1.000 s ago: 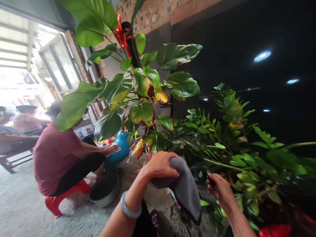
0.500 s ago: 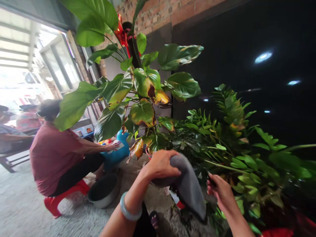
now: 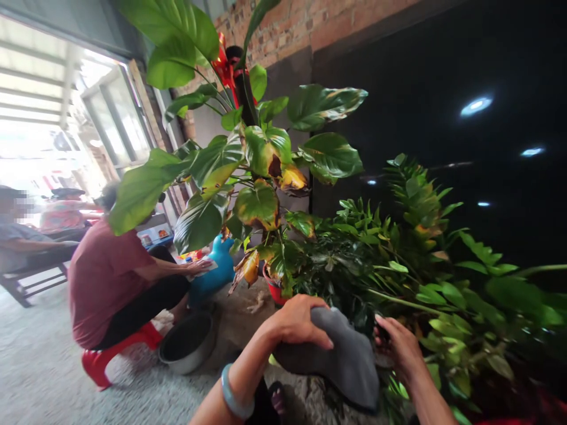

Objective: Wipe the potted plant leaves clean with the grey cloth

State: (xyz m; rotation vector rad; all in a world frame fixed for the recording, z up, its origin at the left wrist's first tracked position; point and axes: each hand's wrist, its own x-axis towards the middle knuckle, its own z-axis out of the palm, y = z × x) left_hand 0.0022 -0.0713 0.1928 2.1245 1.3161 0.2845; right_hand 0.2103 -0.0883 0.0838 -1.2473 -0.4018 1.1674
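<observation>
My left hand (image 3: pixel 301 321) is closed on a grey cloth (image 3: pixel 345 354), thumb on top. The cloth has a darker edge and spreads to the right and down from my fingers. My right hand (image 3: pixel 396 342) is held just right of the cloth, its thumb and fingers pinched together beside the dark green foliage. Something small and dark shows at the pinch, too unclear to name. Behind my left hand stands a large-leaved potted plant (image 3: pixel 261 203) with yellowed, browned lower leaves. Leafy green plants (image 3: pixel 443 289) crowd around my right hand.
A person in a dark red shirt (image 3: pixel 108 271) sits on a red stool (image 3: pixel 100 363) at left, hands on a blue bird-shaped object (image 3: pixel 217 268). A grey basin (image 3: pixel 186 348) stands on the floor. A dark glossy panel (image 3: pixel 420 88) rises behind the plants. Other people sit farther left.
The cloth has swung from hanging down to lying more spread and level, and my left hand has moved slightly down and right. My right hand stays pinched. The seated person leans farther forward.
</observation>
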